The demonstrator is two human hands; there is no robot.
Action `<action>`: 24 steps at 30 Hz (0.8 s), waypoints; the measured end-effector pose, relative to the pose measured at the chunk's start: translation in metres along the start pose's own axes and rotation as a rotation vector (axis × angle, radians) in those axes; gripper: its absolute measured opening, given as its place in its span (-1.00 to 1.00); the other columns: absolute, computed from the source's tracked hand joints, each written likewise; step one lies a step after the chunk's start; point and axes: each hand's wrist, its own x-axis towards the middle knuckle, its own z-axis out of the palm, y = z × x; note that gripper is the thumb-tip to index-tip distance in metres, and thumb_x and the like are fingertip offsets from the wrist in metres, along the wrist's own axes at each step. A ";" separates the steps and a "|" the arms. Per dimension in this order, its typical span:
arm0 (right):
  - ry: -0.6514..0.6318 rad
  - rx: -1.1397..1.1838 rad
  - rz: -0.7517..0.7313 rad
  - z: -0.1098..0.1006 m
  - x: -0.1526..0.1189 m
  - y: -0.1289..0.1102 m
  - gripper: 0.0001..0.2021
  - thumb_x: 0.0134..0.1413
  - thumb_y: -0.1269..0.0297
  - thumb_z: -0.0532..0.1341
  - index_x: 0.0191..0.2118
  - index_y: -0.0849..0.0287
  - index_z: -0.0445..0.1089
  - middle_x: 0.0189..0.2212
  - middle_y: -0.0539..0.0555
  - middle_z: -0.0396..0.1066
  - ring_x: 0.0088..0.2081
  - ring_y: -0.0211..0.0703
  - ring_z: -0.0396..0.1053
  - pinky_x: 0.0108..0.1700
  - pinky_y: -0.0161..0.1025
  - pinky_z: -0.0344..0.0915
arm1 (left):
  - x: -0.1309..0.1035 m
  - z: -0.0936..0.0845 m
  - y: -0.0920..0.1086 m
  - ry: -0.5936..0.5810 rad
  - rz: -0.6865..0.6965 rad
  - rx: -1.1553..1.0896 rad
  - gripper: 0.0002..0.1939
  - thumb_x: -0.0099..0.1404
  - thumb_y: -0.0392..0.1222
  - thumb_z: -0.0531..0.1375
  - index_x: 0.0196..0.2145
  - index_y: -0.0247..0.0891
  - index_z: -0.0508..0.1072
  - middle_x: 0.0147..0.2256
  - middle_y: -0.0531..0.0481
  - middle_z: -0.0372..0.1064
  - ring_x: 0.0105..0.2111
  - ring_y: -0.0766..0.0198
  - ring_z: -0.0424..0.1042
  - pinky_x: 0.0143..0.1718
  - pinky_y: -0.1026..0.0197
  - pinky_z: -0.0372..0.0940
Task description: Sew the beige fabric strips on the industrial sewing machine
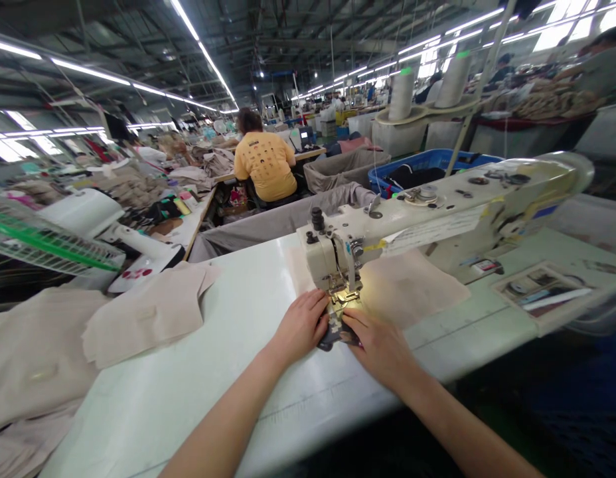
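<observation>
A white sewing machine (368,226) stands on the pale green table, its lamp lighting the needle area. In front of its presser foot (345,297) lies a small dark patterned piece of fabric (334,332). My left hand (302,324) is closed at the left edge of this piece, fingertips close to the foot. From the right side, my right hand (380,344) pinches the same piece, thumb partly hidden. A beige fabric panel (412,285) lies flat behind and right of the machine head, under its arm.
Stacked beige fabric pieces (153,312) lie at the left, beside a white fan (83,219). A parts tray (544,292) sits at the right of the table (238,318). Beyond are a blue basket (412,166), thread cones (401,96) and a person in a yellow shirt (265,166).
</observation>
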 end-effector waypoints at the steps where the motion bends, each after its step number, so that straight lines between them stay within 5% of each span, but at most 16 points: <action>1: -0.004 0.001 0.005 -0.001 0.000 0.000 -0.62 0.17 0.45 0.19 0.12 0.20 0.41 0.16 0.18 0.42 -0.01 0.06 0.50 0.02 -0.04 0.46 | 0.000 0.000 0.000 0.000 -0.004 0.003 -0.63 0.42 -0.24 0.06 0.14 -0.31 0.36 0.11 -0.24 0.38 0.12 0.01 0.36 0.18 -0.10 0.31; 11: 0.001 0.000 0.017 -0.001 0.001 -0.001 -0.62 0.18 0.43 0.18 0.11 0.20 0.42 0.16 0.18 0.41 -0.03 0.07 0.51 -0.03 -0.04 0.48 | 0.002 -0.004 0.005 -0.038 -0.066 0.100 -0.61 0.43 -0.17 0.09 0.17 -0.29 0.33 0.11 -0.21 0.38 0.14 -0.01 0.32 0.15 -0.07 0.30; 20: 0.013 0.052 0.025 -0.003 0.002 0.001 -0.66 0.18 0.42 0.18 0.06 0.15 0.45 0.11 0.15 0.45 -0.04 0.00 0.51 -0.04 -0.13 0.46 | 0.000 -0.022 0.011 -0.131 -0.156 0.089 -0.67 0.40 -0.38 0.03 0.03 -0.23 0.45 -0.09 -0.14 0.41 -0.12 0.11 0.37 -0.05 0.05 0.38; 24: 0.095 0.147 -0.023 0.000 -0.003 0.007 -0.71 0.22 0.37 0.17 0.03 0.14 0.45 0.04 0.13 0.51 -0.06 -0.04 0.52 0.00 -0.15 0.43 | -0.008 -0.021 0.027 -0.158 -0.099 0.012 -0.74 0.39 -0.31 0.08 -0.01 -0.23 0.46 -0.11 -0.13 0.38 -0.14 0.11 0.37 -0.10 0.08 0.38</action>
